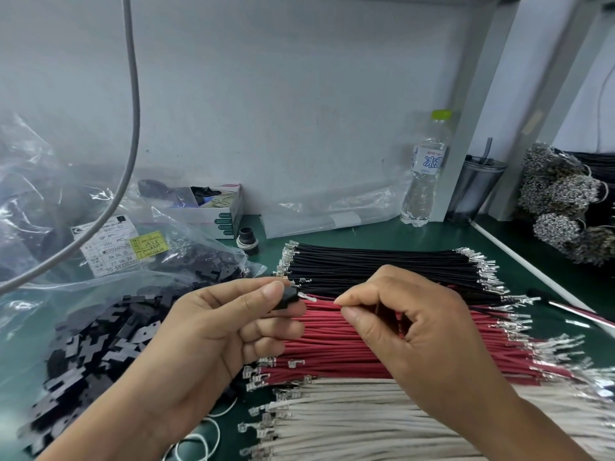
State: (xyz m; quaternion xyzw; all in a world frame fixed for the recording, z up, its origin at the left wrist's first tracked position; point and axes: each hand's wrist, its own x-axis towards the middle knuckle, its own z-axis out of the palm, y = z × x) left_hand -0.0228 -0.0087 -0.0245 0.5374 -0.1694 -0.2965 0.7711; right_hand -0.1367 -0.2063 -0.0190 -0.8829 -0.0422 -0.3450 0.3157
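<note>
Left hand (213, 327): grip closed on a black housing (289, 298), thumb against fingers, above the green worktop (432, 234). Right hand (409, 324): grip pinching a wire (327, 300) whose metal terminal (307, 297) meets the housing, over the red wires (332, 347).

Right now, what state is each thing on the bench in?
Left-hand grip, pinching the black plug.
Right-hand grip, pinching a red wire, metal tip at the plug.
Water bottle, upright, capped.
Tumbler, upright, lidded.
Small box, open.
Wire bundles, lying flat, sorted by colour.
</note>
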